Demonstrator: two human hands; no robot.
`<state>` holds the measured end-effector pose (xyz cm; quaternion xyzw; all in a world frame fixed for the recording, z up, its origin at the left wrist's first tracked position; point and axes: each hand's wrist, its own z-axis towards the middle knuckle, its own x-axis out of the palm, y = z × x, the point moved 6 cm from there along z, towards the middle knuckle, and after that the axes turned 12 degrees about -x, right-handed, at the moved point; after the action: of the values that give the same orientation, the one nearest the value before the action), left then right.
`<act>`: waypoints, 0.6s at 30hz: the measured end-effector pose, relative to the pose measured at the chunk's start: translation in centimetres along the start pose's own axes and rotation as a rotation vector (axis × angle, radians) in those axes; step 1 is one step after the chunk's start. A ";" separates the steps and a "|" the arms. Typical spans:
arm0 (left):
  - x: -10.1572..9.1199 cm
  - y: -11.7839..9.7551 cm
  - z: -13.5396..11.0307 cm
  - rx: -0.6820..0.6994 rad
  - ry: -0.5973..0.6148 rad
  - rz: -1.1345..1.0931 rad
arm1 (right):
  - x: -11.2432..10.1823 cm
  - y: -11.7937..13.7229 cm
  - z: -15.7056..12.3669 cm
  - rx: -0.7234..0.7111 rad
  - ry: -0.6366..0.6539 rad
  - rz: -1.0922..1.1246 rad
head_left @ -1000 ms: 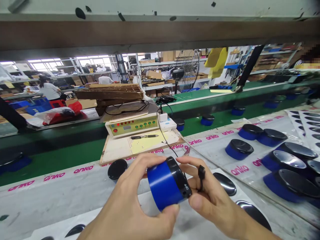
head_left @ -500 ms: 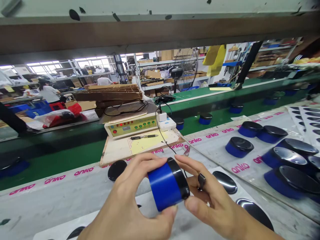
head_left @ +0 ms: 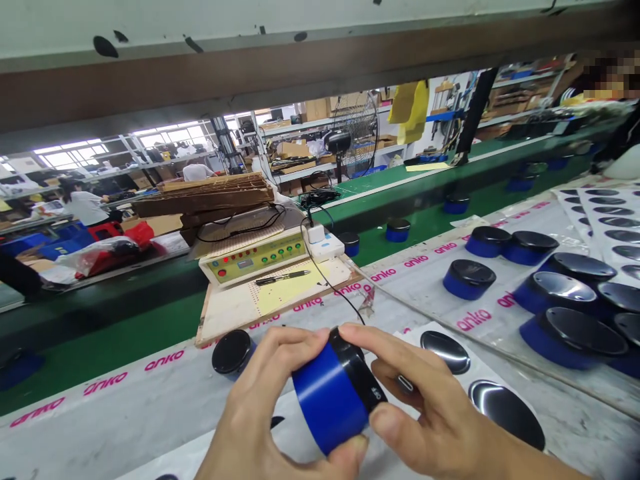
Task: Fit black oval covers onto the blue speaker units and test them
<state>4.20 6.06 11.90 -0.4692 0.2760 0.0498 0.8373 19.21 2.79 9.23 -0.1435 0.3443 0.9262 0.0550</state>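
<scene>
A blue cylinder with a black end band (head_left: 327, 393), marked "OFF" near its edge, is held tilted between both hands. My left hand (head_left: 270, 407) wraps round the blue body, thumb below and fingers on top. My right hand (head_left: 425, 407) grips the black end with forefinger and thumb. By its curled fingers shows a small dark piece with a metal end (head_left: 405, 383), like a cable plug; whether it is held or worn I cannot tell. Another black-topped blue cylinder (head_left: 233, 353) stands just beyond my left hand. Glossy black discs (head_left: 445, 352) lie on a white sheet to the right.
Several black-topped blue cylinders (head_left: 573, 337) are grouped at the right, with more on the green conveyor (head_left: 370, 250). A control box (head_left: 255, 260) with lit indicators sits ahead on a board, a pen (head_left: 283, 277) before it. A thin cable crosses the bench. An overhead beam (head_left: 200, 80) spans the top.
The cylinder has turned slightly in my hands, so "OFF" shows more clearly. Small metal end by my right fingers now faces me more. The view has shifted a little to the right.
</scene>
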 end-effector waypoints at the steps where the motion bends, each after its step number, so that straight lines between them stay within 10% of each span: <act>1: -0.1 0.0 0.0 0.009 -0.014 0.014 | 0.0 0.0 0.0 0.036 -0.007 0.029; 18: -0.5 -1.0 0.1 0.108 -0.240 0.205 | 1.0 -1.3 -0.2 0.362 -0.070 0.406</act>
<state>4.18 5.63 12.95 -0.3835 0.2229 0.1755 0.8789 18.59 3.62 7.99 -0.0271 0.5238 0.8461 -0.0949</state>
